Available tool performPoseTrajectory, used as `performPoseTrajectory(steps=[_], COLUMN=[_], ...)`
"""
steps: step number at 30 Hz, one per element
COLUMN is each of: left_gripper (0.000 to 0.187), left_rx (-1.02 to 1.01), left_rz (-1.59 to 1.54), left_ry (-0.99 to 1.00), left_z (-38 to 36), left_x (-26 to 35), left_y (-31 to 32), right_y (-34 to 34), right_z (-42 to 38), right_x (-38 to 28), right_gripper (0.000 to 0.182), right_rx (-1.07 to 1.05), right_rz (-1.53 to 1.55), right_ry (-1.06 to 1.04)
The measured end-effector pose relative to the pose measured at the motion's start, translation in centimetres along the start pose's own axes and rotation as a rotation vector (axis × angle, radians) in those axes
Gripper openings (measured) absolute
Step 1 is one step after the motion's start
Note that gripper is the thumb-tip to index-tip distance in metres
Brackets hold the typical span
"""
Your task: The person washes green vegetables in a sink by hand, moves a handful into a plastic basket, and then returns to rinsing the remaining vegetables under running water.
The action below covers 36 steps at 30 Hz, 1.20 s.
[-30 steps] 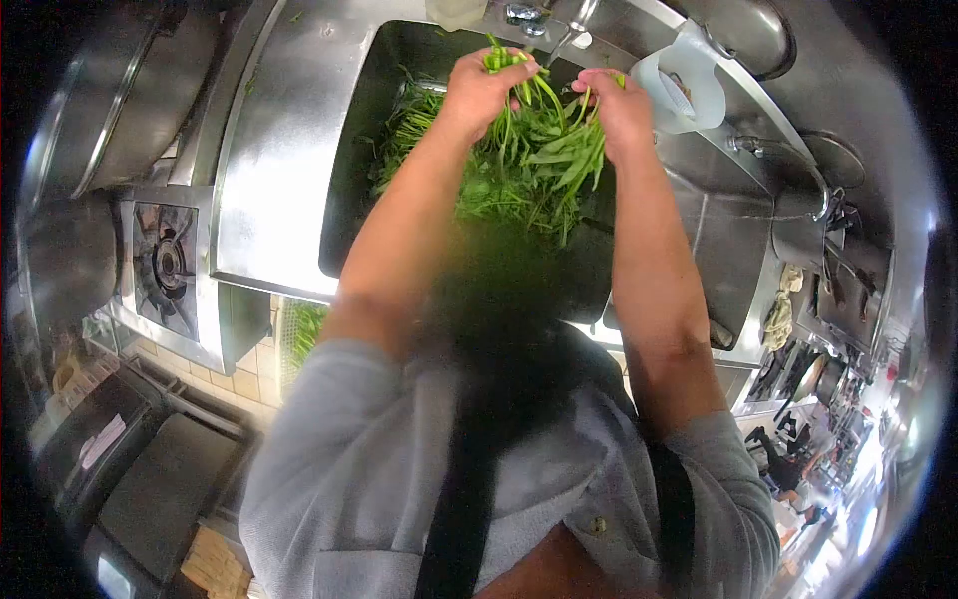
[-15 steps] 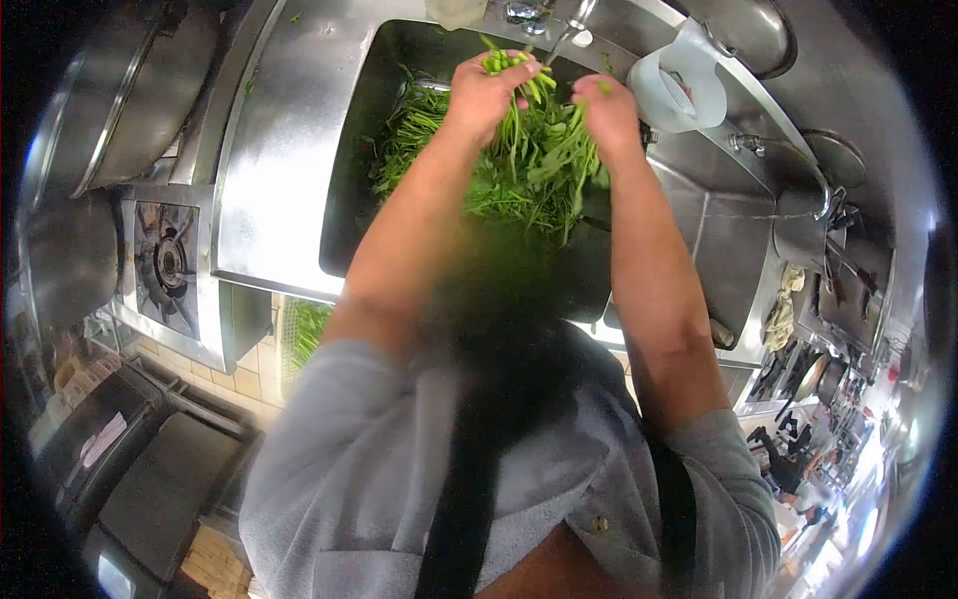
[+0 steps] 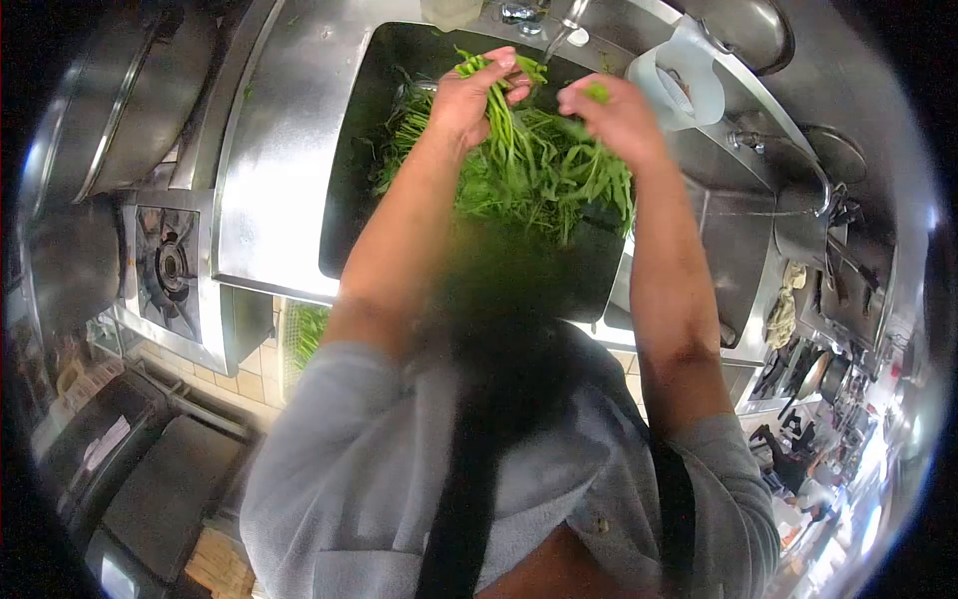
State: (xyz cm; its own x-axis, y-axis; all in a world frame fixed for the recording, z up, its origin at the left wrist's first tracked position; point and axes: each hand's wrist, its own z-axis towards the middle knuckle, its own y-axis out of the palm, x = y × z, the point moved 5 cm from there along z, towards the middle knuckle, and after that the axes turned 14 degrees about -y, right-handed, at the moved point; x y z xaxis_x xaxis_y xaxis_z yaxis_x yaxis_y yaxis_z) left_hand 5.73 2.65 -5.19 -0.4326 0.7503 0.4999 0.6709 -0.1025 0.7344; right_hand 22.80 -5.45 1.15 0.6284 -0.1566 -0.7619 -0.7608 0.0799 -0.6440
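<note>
Long green leafy stems (image 3: 539, 170) fill the upper part of a dark sink basin (image 3: 349, 225). Over its upper middle, my left hand (image 3: 474, 98) is closed round a bunch of stems, whose cut-looking ends stick out past the thumb while the leaves hang down. To the right, my right hand (image 3: 614, 115) is closed on some of the greens, with a bit of green showing at the fingers; leaves hang beneath it. The two hands are apart. A faucet (image 3: 567, 28) reaches over the basin's far edge between them.
A translucent white container (image 3: 679, 80) stands right of the basin. Another pale container (image 3: 451, 10) is at the far edge. A steel counter (image 3: 274, 150) and a burner (image 3: 170, 262) lie left. More greens sit in a crate (image 3: 305, 334) below the counter. Pans hang at the right.
My left hand has shifted slightly left with its bunch. My right hand has moved a little right and the leaves under it have spread right.
</note>
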Motion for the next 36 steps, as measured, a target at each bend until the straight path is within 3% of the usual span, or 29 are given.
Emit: performPoseTrajectory(steps=[1, 3, 5, 8, 15, 26, 28, 29, 32, 35, 36], left_gripper=[0.024, 0.025, 0.026, 0.026, 0.021, 0.023, 0.028, 0.022, 0.017, 0.019, 0.019], left_rx=[-0.014, 0.094, -0.097, -0.09, -0.046, -0.003, -0.015, -0.027, -0.017, -0.018, 0.008], left_rz=[0.008, 0.102, 0.018, 0.044, 0.175, 0.234, 0.251, 0.189, 0.083, 0.029, 0.001], left_ry=[0.0, 0.007, 0.042, 0.017, -0.001, 0.073, 0.056, 0.044, 0.023, 0.007, 0.027], left_z=[-0.7, -1.2, 0.2, 0.5, -0.5, 1.1, 0.9, 0.5, 0.1, 0.9, 0.9], left_x=[0.0, -0.2, -1.0, -1.4, -1.0, -2.0, -2.1, -2.2, -1.9, -1.5, -1.1], left_y=[0.9, 1.7, 1.6, 0.8, 1.1, 1.1, 1.3, 1.7, 1.8, 0.2, -0.4], right_y=[1.7, 3.7, 4.9, 4.5, 2.3, 4.3, 3.8, 3.9, 3.2, 1.3, 0.5], right_z=[0.4, -0.1, 0.2, 0.3, 0.4, -0.3, 0.0, 0.3, 0.6, 0.9, 0.7], right_x=[1.0, -0.3, 0.5, 0.4, -0.4, -1.6, -0.7, -0.2, 2.2, 4.6, 4.0], right_gripper=[0.036, 0.043, 0.038, 0.027, 0.021, 0.024, 0.025, 0.025, 0.022, 0.019, 0.019], right_rx=[-0.049, -0.058, -0.028, 0.055, 0.151, 0.233, 0.328, 0.326, 0.451, 0.545, 0.542], right_rz=[-0.119, -0.071, -0.08, -0.143, -0.259, -0.544, -0.437, -0.436, 0.14, 0.783, 0.785], right_ry=[-0.036, -0.174, -0.182, -0.187, -0.226, -0.289, -0.22, -0.22, -0.014, -0.004, -0.005])
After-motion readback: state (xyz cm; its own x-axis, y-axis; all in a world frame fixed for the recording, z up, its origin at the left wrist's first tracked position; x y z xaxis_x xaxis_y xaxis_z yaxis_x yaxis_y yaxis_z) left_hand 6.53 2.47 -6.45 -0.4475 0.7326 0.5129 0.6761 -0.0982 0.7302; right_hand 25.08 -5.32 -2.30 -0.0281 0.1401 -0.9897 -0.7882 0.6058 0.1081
